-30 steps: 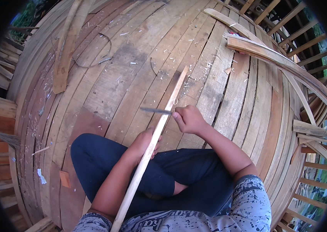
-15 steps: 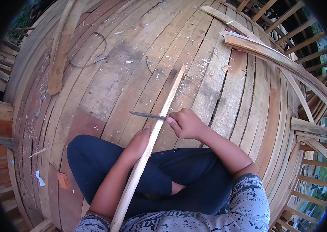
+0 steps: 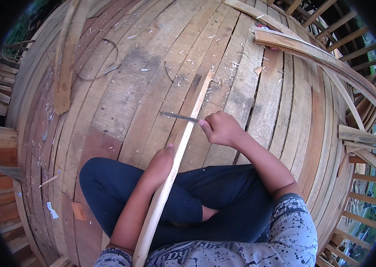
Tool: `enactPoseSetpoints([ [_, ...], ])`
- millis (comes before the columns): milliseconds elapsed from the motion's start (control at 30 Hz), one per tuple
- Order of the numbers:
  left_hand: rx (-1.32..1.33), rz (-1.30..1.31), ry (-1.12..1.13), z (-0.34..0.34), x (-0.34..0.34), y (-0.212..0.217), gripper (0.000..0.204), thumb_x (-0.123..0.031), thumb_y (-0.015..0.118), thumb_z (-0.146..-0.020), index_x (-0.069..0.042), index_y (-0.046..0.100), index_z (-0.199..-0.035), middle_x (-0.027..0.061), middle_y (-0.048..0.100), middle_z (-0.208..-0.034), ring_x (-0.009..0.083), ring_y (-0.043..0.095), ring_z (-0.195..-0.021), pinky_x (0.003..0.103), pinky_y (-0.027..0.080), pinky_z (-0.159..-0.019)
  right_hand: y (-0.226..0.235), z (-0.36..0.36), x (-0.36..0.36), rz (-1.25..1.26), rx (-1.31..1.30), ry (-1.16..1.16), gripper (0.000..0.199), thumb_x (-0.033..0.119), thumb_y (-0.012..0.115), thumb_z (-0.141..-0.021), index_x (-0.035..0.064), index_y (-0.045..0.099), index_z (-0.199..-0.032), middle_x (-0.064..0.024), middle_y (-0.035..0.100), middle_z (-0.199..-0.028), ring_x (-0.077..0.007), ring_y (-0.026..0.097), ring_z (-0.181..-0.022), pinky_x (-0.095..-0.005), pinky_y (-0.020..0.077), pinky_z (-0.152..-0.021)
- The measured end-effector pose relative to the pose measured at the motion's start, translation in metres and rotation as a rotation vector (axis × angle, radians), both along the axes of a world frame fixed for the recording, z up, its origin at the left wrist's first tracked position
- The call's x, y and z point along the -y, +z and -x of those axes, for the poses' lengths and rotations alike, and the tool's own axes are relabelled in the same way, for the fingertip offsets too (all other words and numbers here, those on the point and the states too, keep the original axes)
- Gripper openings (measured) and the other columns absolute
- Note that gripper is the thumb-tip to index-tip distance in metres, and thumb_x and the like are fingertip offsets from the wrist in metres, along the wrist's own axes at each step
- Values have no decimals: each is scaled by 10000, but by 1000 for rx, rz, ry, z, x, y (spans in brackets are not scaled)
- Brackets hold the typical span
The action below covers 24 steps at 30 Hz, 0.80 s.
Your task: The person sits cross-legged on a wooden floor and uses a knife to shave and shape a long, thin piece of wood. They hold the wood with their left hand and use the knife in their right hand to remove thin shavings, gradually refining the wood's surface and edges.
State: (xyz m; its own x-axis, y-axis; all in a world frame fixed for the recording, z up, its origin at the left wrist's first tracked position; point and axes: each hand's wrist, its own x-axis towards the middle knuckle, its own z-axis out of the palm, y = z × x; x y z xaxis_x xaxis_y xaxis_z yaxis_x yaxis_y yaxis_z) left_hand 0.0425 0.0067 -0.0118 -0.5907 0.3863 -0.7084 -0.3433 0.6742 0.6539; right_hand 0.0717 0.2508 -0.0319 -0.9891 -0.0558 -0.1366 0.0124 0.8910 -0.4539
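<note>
A long pale wooden strip [image 3: 177,162] slants from beside my body across my crossed legs, its far end over the floorboards. My left hand [image 3: 161,164] is closed around the strip just past my knee, thumb along its side. Farther up, my right hand [image 3: 221,128] is closed in a fist on a knife [image 3: 177,115]; the handle is hidden in my fingers. The thin dark blade lies crosswise over the strip and points left. Wood shavings [image 3: 217,82] lie scattered around the strip's far end.
A long board [image 3: 62,84] lies at the far left. Curved planks [image 3: 303,49] rest at the far right, with more timber [image 3: 361,135] nearer. A thin bent cord [image 3: 116,49], a broom-like bundle of bristles [image 3: 8,170] and a small wood block [image 3: 78,211] are on the left.
My right hand and the knife have moved forward along the strip, away from my body. My left hand keeps its hold on the strip.
</note>
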Motion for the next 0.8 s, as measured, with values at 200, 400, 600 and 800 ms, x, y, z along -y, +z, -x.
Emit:
enactPoseSetpoints([
  [200, -108, 48, -84, 1, -4, 2, 670, -428, 281, -1048, 148, 615, -971, 353, 637, -916, 500, 617, -986, 488, 438, -928, 10, 9, -13, -36, 92, -43, 494, 434, 528, -942, 61, 692, -663, -219, 589, -575, -430, 640, -636, -496, 532, -635],
  [400, -80, 48, -61, -4, -2, 5, 666, -421, 277, -1047, 149, 614, -972, 359, 633, -926, 512, 608, -985, 491, 431, -937, 6, 4, -10, -76, 24, -223, 569, 460, 505, -953, 10, 676, -650, -241, 620, -617, -418, 664, -656, -497, 543, -661],
  [600, -47, 12, -45, -3, -1, 2, 655, -404, 272, -1052, 148, 599, -920, 341, 632, -880, 488, 620, -938, 485, 434, -911, 26, -6, 18, -61, 112, -30, 571, 444, 479, -966, -17, 683, -698, -262, 637, -665, -443, 667, -715, -517, 538, -696],
  [800, 92, -117, 52, -5, 2, -7, 560, -408, 300, -1050, 38, 579, -857, 171, 573, -660, 292, 589, -606, 407, 472, -615, -3, 10, -21, -36, 86, -239, 525, 406, 490, -967, -2, 675, -695, -246, 610, -618, -444, 646, -668, -525, 522, -653],
])
